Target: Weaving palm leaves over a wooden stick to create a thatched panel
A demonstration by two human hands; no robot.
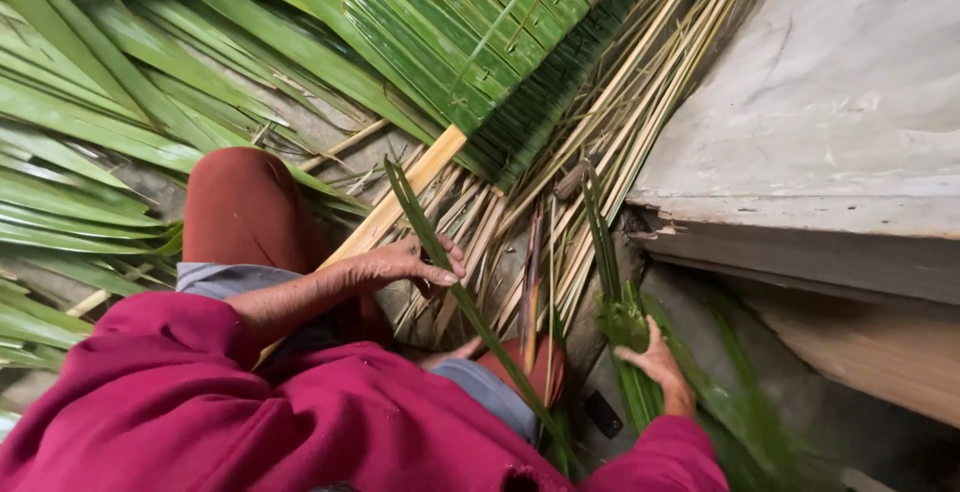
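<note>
— What have the fingers (pixel 438 274) of the left hand (pixel 400 264) got?

— They are pinched shut on a long green leaf strip (pixel 470 312). It runs up past the knuckles to a point and slants down the other way toward the lap.

— And the right hand (pixel 655 364)?

— Curled closed round a bunch of leaves (pixel 625 327), lower down and to the right. The upper ends stand above the thumb; the lower part is blurred, so I cannot tell how far it goes.

— Are the two hands touching?

— No, well apart. Between them lie dry yellowish ribs (pixel 560 212), a loose sheaf fanning up toward the top right.

— What is under the left wrist?

— A pale midrib (pixel 400 202), thick and flat, slanting up to a woven frond mat (pixel 470 32). The mat is neat green plaiting and fills the top middle.

— And round about?

— Loose green fronds (pixel 80 132) spread over the whole left side. A knee in rust-red cloth (pixel 245 207) sticks up just beside the left forearm, and magenta sleeves (pixel 200 392) cover both arms. To the right is a grey concrete ledge (pixel 830 102), with the ribs leaning along its edge.
</note>
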